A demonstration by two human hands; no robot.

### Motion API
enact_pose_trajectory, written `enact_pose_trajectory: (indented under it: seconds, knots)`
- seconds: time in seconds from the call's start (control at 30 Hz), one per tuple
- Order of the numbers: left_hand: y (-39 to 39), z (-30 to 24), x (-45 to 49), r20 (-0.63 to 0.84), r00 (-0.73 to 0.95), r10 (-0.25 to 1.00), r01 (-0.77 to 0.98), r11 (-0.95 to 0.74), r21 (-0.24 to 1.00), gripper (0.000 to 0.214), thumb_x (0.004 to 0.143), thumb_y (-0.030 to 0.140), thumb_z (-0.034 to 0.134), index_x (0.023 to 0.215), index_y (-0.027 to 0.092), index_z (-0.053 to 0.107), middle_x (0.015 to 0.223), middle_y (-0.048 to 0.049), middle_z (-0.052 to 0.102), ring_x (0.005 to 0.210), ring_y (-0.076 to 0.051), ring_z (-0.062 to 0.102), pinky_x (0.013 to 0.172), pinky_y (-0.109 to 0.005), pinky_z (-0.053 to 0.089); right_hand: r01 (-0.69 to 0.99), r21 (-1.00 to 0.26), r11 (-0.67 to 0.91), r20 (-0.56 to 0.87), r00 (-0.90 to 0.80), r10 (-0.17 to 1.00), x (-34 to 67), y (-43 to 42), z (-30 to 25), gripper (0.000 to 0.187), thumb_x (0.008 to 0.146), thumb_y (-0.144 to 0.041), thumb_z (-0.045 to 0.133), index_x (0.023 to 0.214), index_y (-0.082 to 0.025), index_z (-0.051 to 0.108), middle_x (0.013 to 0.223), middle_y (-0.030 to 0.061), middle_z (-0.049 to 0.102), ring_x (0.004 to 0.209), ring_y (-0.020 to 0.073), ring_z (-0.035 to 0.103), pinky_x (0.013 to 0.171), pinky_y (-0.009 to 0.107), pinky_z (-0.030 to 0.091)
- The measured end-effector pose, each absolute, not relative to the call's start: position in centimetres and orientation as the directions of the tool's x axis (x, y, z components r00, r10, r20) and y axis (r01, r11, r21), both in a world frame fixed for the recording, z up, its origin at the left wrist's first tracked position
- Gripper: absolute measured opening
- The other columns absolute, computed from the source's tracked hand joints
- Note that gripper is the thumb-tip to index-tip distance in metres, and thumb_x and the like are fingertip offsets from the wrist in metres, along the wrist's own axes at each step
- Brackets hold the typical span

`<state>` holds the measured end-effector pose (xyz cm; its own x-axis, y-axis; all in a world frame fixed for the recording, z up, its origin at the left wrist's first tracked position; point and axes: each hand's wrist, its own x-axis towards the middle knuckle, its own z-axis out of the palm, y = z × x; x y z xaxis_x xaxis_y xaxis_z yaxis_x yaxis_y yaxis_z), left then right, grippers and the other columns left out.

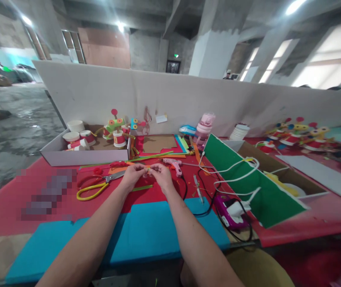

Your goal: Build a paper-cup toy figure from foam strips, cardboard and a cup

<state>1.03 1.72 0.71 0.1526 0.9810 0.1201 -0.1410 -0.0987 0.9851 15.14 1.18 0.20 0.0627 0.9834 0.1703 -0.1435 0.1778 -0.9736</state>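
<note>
Over the red tabletop (98, 215), my left hand (134, 175) and my right hand (162, 175) meet with their fingertips pinched together. Between them is a small green-yellow piece (148, 170), mostly hidden by the fingers; it looks like paper, but its shape is unclear. Just right of my right hand lies a pink glue gun (175, 165). Large scissors with red and yellow handles (94, 189) lie to the left, blades pointing at my left hand. A green paper strip (142, 188) rests below the hands, and orange paper (118, 170) lies behind them.
A white box (87, 157) with paper cups and paper figures stands at back left. A green-sided box (248, 179) draped with white cables is on the right, beside a purple power strip (230, 213). A blue sheet (146, 235) covers the near edge; a pink bottle (204, 125) stands behind.
</note>
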Motion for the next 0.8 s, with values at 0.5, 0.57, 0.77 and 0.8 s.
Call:
enact_pose_trajectory:
  seconds: [0.5,0.57,0.77,0.8]
  knots:
    - [2.2,-0.1,0.9,0.092,0.098,0.991,-0.27,-0.063,0.961,0.025,0.056,0.03,0.079,0.065,0.013,0.062,0.052,0.0011,0.059,0.046,-0.007,0.05,0.05,-0.022,0.042,0.897,-0.413,-0.16,-0.002,0.175,0.985,25.8,4.0,1.8,0.031,0.067,-0.027,0.066,0.096,-0.015,0.066,0.092,0.0165,0.071,0.081,0.0261,0.067,0.059,0.028,0.041]
    - [2.4,-0.3,0.9,0.084,0.088,0.993,-0.284,-0.056,0.957,0.026,0.056,0.031,0.079,0.065,0.013,0.062,0.052,0.0012,0.058,0.045,-0.007,0.05,0.049,-0.022,0.042,0.811,-0.553,-0.19,-0.033,0.207,0.978,25.7,3.7,2.1,0.025,0.069,-0.027,0.065,0.091,-0.016,0.066,0.08,0.0147,0.071,0.067,0.022,0.066,0.054,0.027,0.041]
    - [2.6,-0.5,0.5,0.053,0.061,0.997,-0.339,-0.029,0.94,0.031,0.055,0.035,0.08,0.068,0.013,0.062,0.054,0.0013,0.057,0.046,-0.007,0.049,0.047,-0.021,0.041,0.021,-0.995,-0.101,-0.094,0.236,0.967,25.7,0.0,4.4,0.016,0.069,-0.025,0.064,0.082,-0.02,0.056,0.068,0.0034,0.065,0.048,0.0114,0.055,0.049,0.025,0.047]
    - [2.6,-0.5,0.5,0.048,0.06,0.997,-0.347,-0.024,0.937,0.032,0.055,0.035,0.08,0.067,0.013,0.062,0.053,0.0015,0.057,0.045,-0.007,0.049,0.047,-0.021,0.04,-0.089,-0.995,-0.04,-0.058,0.209,0.976,25.4,-0.7,4.8,0.019,0.067,-0.025,0.065,0.084,-0.021,0.056,0.071,0.0028,0.066,0.052,0.0113,0.056,0.051,0.024,0.048]
